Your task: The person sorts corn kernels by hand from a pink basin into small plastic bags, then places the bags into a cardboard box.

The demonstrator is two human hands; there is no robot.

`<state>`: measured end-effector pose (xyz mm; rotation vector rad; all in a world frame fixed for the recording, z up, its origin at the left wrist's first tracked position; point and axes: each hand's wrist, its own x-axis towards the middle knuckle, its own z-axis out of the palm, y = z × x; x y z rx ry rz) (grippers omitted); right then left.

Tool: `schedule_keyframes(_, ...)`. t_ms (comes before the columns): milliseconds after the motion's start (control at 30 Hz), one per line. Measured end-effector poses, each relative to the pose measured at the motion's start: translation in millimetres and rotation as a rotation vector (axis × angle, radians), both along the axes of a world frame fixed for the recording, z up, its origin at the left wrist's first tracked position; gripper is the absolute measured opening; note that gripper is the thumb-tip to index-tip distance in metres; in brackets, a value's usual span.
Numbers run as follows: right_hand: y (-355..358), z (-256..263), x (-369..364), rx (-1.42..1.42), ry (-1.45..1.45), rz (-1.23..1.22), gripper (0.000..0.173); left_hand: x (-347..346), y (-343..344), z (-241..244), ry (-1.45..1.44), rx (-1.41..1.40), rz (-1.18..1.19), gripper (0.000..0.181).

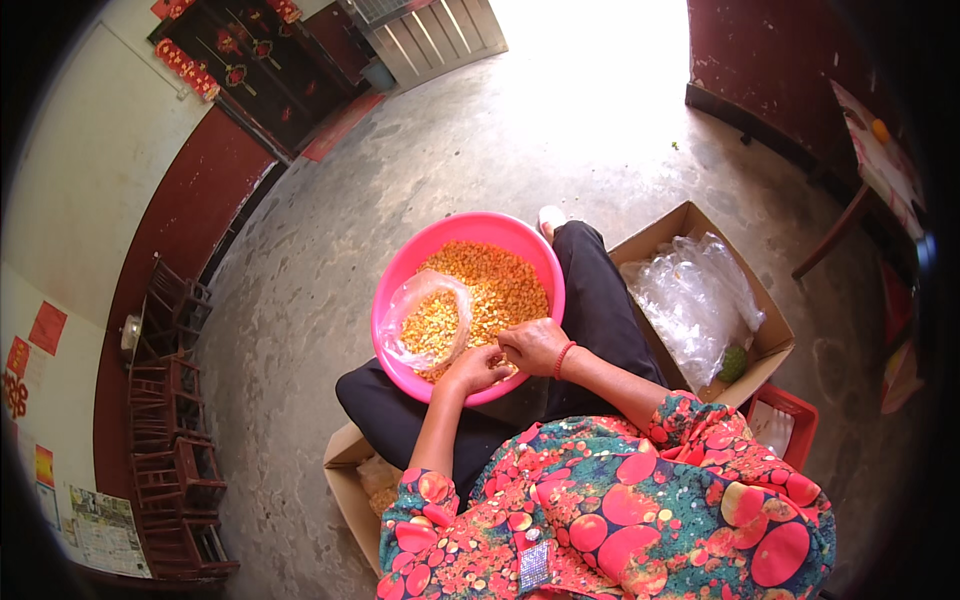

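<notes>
A pink plastic basin (468,217) sits across my lap, filled with loose yellow-orange corn kernels (499,281). A clear plastic bag (397,311) lies in its left part, its mouth spread in a ring with kernels showing inside. My left hand (474,369) is over the near rim, fingers curled towards the other hand. Beside it, my right hand (534,346) has bent fingers and a red cord bracelet (564,360) at the wrist. The fingertips of both hands come close together above the kernels. Whether they pinch anything is too small to tell.
On my right stands an open cardboard box (772,341) with clear plastic bags (686,300) and a green round fruit (733,363). Behind it is a red plastic crate (802,427). Another cardboard box (349,480) is at my left. Wooden stools (176,420) line the left wall.
</notes>
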<state>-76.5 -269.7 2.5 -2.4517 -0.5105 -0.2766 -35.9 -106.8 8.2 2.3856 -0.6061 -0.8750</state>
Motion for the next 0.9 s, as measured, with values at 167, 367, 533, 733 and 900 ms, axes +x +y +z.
schedule_keyframes(167,3,1,1,-0.008,0.007,0.016,0.017,16,20,-48,-0.138,-0.036,-0.291,0.039)
schedule_keyframes(367,3,2,1,-0.029,0.014,0.021,0.016,16,22,-53,-0.085,0.113,-0.256,0.035)
schedule_keyframes(533,0,-1,1,0.007,0.002,0.014,0.016,8,4,-12,0.119,0.024,0.032,0.027)
schedule_keyframes(733,3,1,0,0.011,-0.035,0.012,0.014,20,18,-35,-0.179,-0.335,0.144,0.028)
schedule_keyframes(900,2,3,0,0.001,-0.019,0.030,0.014,24,20,-22,-0.403,-0.564,0.450,0.032)
